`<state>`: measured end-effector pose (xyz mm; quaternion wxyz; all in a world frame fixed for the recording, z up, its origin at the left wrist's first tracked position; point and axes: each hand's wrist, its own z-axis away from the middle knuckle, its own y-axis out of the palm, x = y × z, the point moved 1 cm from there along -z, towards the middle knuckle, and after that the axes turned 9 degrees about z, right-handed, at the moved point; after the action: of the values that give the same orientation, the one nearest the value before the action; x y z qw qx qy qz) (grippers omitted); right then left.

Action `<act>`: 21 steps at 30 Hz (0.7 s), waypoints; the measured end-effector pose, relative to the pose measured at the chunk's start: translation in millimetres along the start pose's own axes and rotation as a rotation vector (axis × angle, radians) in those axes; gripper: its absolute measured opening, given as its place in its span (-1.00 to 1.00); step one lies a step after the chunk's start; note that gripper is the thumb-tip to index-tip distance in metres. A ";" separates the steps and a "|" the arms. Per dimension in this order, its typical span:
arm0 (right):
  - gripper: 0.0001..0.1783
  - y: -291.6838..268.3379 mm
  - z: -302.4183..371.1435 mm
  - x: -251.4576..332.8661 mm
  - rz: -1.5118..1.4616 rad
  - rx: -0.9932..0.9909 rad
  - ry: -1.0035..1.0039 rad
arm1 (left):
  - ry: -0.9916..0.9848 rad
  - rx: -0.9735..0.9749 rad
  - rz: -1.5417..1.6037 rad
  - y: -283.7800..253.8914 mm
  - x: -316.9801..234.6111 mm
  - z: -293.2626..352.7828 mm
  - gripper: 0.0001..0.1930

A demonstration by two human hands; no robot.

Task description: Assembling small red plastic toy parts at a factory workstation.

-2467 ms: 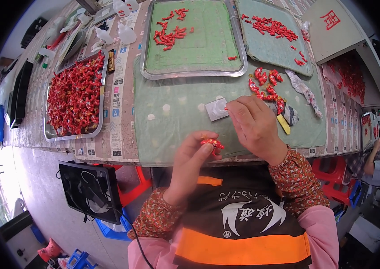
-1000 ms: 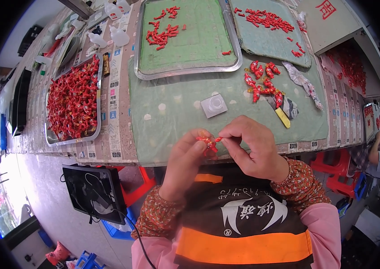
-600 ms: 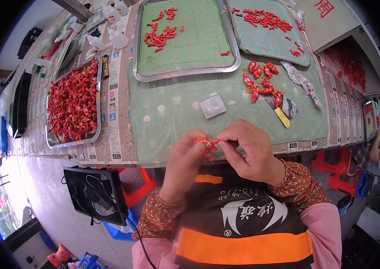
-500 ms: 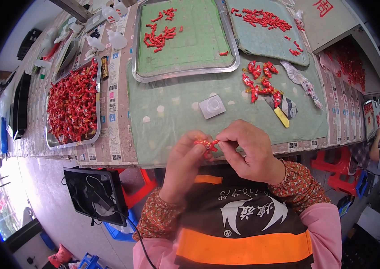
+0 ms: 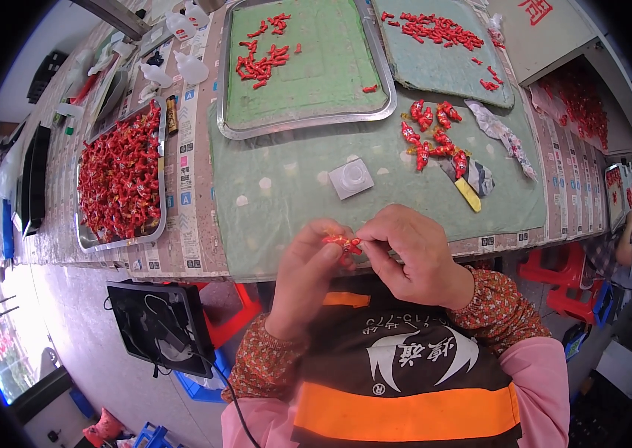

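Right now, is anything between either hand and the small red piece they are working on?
Nothing visible. The left hand and right hand both pinch the small red piece directly, at the near edge of the green mat.

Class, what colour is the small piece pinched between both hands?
Red, seen in the head view: small piece.

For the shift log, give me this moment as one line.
left hand: pinching small red piece | right hand: pinching same piece | over green mat edge | white square dish beyond
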<state>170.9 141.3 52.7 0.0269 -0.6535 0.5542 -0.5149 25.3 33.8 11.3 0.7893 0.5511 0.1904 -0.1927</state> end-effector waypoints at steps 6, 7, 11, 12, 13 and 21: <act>-0.70 -3.7 0.5 0.9 0.069 0.036 -0.025 | -0.006 -0.008 -0.016 0.3 -0.5 0.6 -0.78; -0.70 -4.5 0.6 0.4 0.092 0.059 -0.037 | -0.008 -0.009 -0.019 0.4 -0.8 0.6 -0.79; -0.71 -8.8 -1.0 3.6 0.161 0.131 -0.068 | -0.002 -0.001 -0.041 -2.0 -0.1 0.4 -0.79; -0.71 -9.0 -1.0 3.8 0.160 0.132 -0.068 | -0.019 -0.011 -0.047 -1.8 -0.3 0.9 -0.79; -0.71 -9.0 -1.0 4.0 0.168 0.130 -0.077 | -0.036 -0.021 -0.053 -1.9 -0.4 1.4 -0.79; -0.72 -7.0 4.5 9.0 0.238 0.128 -0.059 | -0.069 -0.047 -0.075 -1.6 -1.8 -0.4 -0.80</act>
<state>177.6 134.8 60.6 0.1458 -0.5948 0.5928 -0.5230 22.9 33.9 10.8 0.8004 0.5178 0.1880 -0.2365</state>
